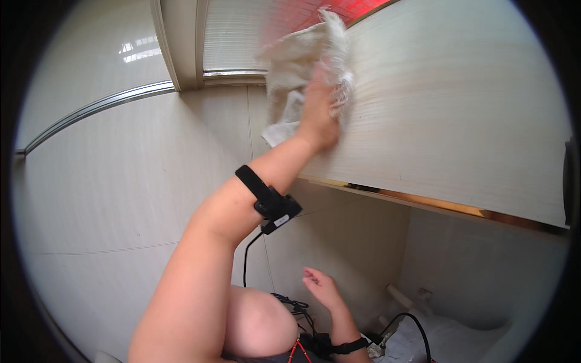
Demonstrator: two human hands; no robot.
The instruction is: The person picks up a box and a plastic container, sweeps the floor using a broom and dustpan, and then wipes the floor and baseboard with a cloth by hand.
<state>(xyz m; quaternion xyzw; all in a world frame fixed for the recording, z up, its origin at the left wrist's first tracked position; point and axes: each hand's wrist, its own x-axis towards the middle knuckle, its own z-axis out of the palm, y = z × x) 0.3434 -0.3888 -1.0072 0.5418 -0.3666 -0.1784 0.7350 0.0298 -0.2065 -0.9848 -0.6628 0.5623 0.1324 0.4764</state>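
Observation:
My left hand point(320, 109) reaches up and presses a frayed off-white cloth point(290, 59) against the near-left part of a pale wood-grain panel point(454, 104). Motion blurs the hand and cloth, and the fingers are partly hidden in the fringe. A black strap with a small device point(277, 204) circles my left forearm, a cable trailing from it. Lower down, my right hand point(321, 286) hangs below the panel's edge, fingers loosely curled and apart, with nothing seen in it. Another black strap point(349, 346) is around the right wrist.
Gold-coloured trim point(435, 202) runs along the panel's lower edge. A door frame point(179, 41) and a metal floor strip point(104, 102) lie to the left. Something bright red point(363, 9) shows behind the cloth. Black cables point(295, 304) and white plastic sheeting point(458, 338) are near my body.

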